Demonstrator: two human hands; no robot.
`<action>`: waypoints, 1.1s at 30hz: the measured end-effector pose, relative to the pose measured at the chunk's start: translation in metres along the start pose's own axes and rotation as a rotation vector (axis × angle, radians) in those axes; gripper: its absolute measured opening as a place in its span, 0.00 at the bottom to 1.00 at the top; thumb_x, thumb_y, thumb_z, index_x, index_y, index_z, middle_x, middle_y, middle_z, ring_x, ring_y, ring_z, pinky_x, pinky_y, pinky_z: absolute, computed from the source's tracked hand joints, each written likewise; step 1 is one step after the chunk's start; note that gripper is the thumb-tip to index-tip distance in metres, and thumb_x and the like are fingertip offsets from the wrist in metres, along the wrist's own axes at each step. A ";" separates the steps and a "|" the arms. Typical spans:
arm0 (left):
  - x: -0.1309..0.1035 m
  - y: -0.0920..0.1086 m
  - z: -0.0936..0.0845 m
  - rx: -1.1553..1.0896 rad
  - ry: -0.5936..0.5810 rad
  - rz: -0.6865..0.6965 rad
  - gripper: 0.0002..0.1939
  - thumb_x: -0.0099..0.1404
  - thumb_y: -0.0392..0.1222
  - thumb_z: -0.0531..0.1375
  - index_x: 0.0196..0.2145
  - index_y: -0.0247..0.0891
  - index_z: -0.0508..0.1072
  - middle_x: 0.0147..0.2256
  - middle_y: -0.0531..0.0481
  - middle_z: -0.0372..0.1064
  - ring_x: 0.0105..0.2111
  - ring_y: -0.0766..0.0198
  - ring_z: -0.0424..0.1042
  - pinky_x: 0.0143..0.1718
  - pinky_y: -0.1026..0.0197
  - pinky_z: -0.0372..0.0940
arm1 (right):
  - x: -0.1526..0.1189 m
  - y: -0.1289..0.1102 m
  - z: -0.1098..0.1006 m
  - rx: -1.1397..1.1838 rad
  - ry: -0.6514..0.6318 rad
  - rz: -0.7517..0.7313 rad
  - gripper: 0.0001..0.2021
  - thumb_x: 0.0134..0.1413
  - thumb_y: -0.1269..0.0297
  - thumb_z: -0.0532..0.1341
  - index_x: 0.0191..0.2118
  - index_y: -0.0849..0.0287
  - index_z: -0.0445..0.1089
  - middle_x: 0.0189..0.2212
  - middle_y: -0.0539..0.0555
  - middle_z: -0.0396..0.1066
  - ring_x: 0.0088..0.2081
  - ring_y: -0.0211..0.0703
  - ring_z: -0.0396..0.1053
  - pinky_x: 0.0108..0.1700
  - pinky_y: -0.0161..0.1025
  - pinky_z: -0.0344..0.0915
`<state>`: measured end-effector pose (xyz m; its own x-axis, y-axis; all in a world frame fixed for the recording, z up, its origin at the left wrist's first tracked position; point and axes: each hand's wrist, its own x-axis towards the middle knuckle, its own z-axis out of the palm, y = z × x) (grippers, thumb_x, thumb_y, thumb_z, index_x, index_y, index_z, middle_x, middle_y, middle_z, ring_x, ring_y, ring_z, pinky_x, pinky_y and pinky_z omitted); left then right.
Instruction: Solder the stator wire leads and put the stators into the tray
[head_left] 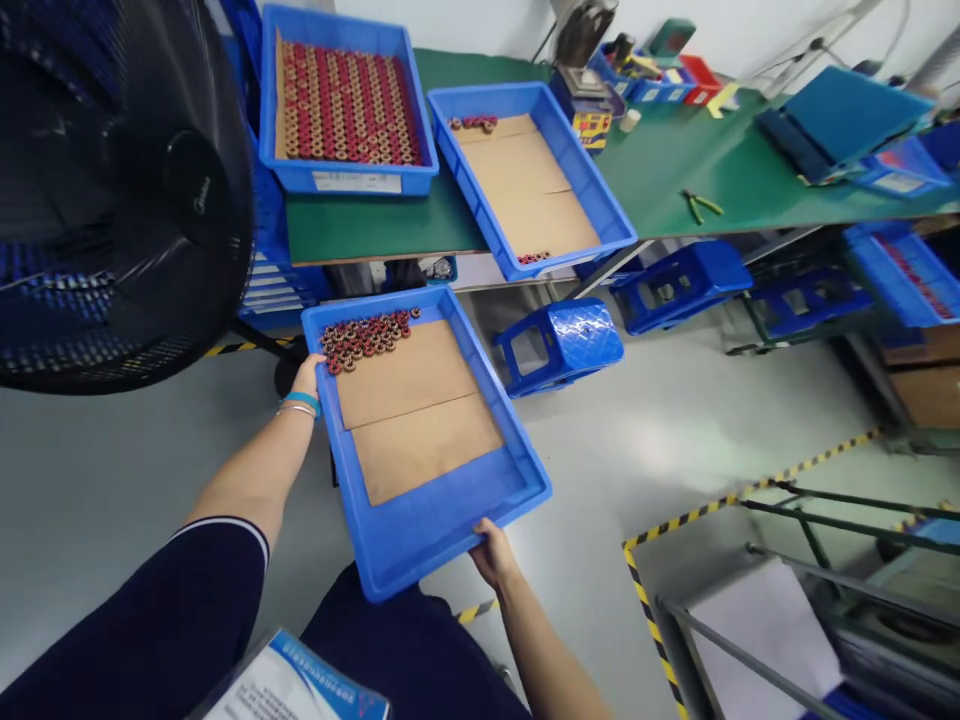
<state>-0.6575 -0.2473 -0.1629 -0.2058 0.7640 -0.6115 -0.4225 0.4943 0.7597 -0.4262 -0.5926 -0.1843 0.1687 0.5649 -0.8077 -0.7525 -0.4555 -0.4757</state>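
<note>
Both my hands hold a blue plastic tray (442, 545) in front of my body, above the floor. My left hand (307, 378) grips its left wall near the far corner, with a blue band at the wrist. At the near right edge, my right hand (492, 553) is closed around the rim, most of its fingers hidden under the tray. Brown cardboard sheets (420, 440) line the tray's bottom. Small red and copper-coloured ring-shaped parts (360, 342) are bunched in its far left corner.
A green workbench (660, 190) bears a blue tray (346, 180) full of such parts, a second tray (600, 185) with few parts, and pliers (701, 205). Blue stools (589, 335) stand below. A black fan (127, 190) is at left, a metal-railed cart (735, 640) at right.
</note>
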 end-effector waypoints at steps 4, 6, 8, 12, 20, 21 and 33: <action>0.017 0.008 -0.005 0.134 0.062 0.012 0.14 0.66 0.46 0.58 0.43 0.32 0.69 0.38 0.47 0.69 0.34 0.64 0.70 0.35 0.58 0.70 | 0.014 0.024 0.027 -0.192 -0.049 0.137 0.15 0.30 0.63 0.58 0.33 0.56 0.63 0.32 0.50 0.72 0.38 0.43 0.70 0.37 0.37 0.67; 0.024 0.011 -0.007 0.188 0.081 0.034 0.12 0.66 0.45 0.58 0.42 0.32 0.70 0.38 0.47 0.69 0.34 0.64 0.70 0.35 0.58 0.70 | 0.018 0.032 0.034 -0.329 -0.115 0.221 0.14 0.35 0.58 0.59 0.33 0.55 0.64 0.31 0.49 0.71 0.36 0.41 0.70 0.37 0.37 0.66; 0.029 0.015 -0.008 0.236 0.096 0.075 0.11 0.66 0.44 0.59 0.41 0.32 0.70 0.37 0.48 0.69 0.34 0.64 0.71 0.36 0.58 0.70 | 0.020 0.033 0.036 -0.513 -0.207 0.320 0.15 0.40 0.53 0.60 0.33 0.57 0.67 0.28 0.50 0.71 0.33 0.41 0.70 0.36 0.38 0.64; 0.019 0.017 -0.014 0.366 0.183 0.240 0.11 0.64 0.41 0.60 0.43 0.32 0.70 0.42 0.46 0.69 0.41 0.60 0.71 0.42 0.53 0.69 | 0.021 0.012 0.028 -0.918 -0.390 0.407 0.15 0.35 0.54 0.69 0.22 0.62 0.70 0.19 0.50 0.67 0.24 0.38 0.63 0.31 0.36 0.58; -0.126 -0.114 -0.013 0.885 0.026 0.429 0.25 0.47 0.37 0.66 0.46 0.36 0.71 0.56 0.37 0.62 0.59 0.46 0.58 0.61 0.47 0.52 | 0.034 -0.071 -0.021 -1.288 -0.426 0.176 0.15 0.42 0.59 0.64 0.15 0.61 0.64 0.13 0.45 0.56 0.20 0.33 0.51 0.27 0.34 0.49; -0.144 -0.138 -0.007 0.952 -0.002 0.407 0.28 0.45 0.37 0.67 0.46 0.36 0.71 0.57 0.35 0.60 0.59 0.42 0.57 0.61 0.44 0.51 | 0.039 -0.084 -0.033 -1.324 -0.419 0.141 0.14 0.41 0.59 0.64 0.15 0.60 0.63 0.13 0.46 0.57 0.20 0.33 0.52 0.27 0.35 0.50; -0.191 -0.224 0.080 1.231 0.255 0.217 0.32 0.50 0.51 0.64 0.51 0.34 0.69 0.61 0.29 0.52 0.62 0.36 0.50 0.59 0.33 0.45 | 0.088 -0.310 -0.207 -1.410 -0.236 -0.295 0.25 0.36 0.35 0.56 0.16 0.53 0.60 0.15 0.51 0.61 0.23 0.47 0.66 0.35 0.47 0.67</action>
<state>-0.4529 -0.4709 -0.1990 -0.3881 0.8438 -0.3707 0.7070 0.5306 0.4675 -0.0467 -0.5442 -0.1801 -0.0073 0.7895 -0.6137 0.5491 -0.5097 -0.6623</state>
